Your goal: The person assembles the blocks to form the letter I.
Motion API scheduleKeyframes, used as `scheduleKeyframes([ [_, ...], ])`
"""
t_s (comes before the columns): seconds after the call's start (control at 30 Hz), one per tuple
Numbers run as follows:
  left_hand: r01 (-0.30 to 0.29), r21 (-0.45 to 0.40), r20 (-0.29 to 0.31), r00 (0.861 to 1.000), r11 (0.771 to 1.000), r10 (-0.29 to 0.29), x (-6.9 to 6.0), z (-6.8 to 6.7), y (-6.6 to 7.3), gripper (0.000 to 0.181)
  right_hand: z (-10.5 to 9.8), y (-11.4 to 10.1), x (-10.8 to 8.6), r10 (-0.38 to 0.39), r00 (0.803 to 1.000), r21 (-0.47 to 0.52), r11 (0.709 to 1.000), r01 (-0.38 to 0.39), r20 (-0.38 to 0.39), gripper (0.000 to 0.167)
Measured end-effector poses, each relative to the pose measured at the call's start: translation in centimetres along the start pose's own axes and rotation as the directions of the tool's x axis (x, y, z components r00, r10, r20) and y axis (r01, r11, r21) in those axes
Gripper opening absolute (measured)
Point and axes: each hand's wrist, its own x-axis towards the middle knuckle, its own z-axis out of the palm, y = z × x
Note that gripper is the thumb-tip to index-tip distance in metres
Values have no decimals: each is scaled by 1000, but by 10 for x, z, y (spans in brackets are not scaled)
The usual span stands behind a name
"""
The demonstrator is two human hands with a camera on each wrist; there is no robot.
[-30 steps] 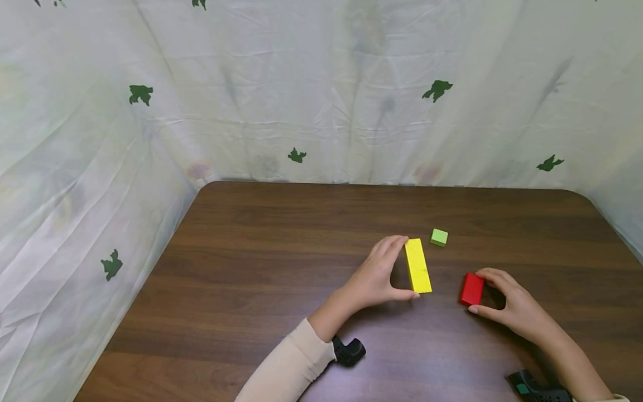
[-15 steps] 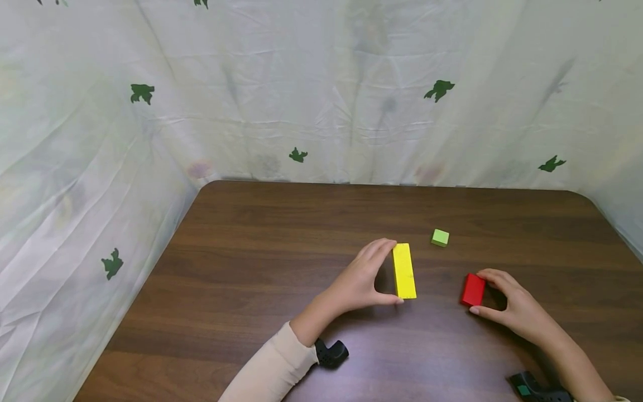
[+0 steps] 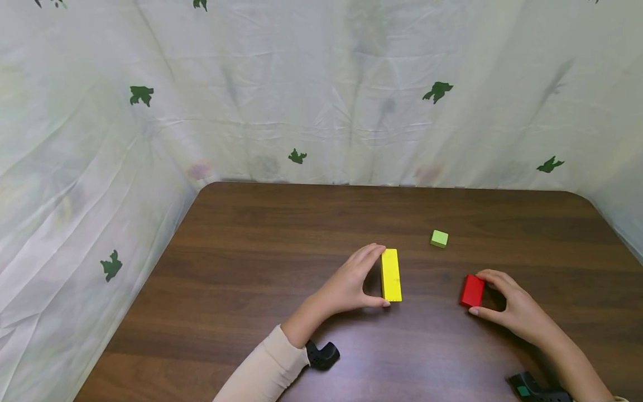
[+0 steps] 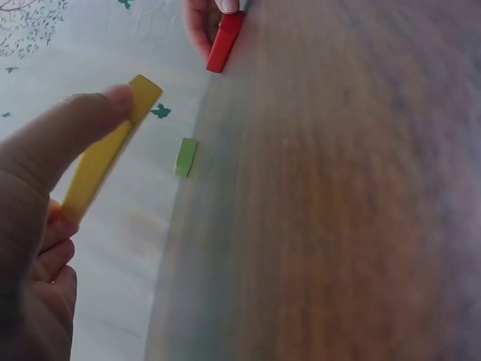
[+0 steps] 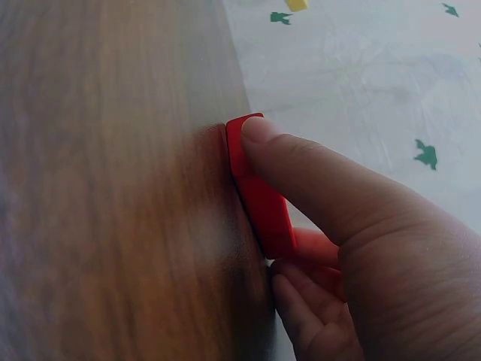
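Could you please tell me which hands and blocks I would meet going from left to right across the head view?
Left hand, yellow block, small lime-green block, red block, right hand.

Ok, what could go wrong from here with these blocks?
The left hand pinches the yellow block only near its ends, so it might swivel or slip. The green block sits unheld, farther back on the table; a sweep right and away could knock it. The right hand also grips the red block by its ends, so that could twist.
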Motion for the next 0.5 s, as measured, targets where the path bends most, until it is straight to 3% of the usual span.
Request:
scheduleKeyframes([
  [0.5, 60, -6, 76, 995, 998, -59, -5, 7, -14, 93, 2, 2, 0, -7, 1000, -6, 1000, 7, -11, 66],
])
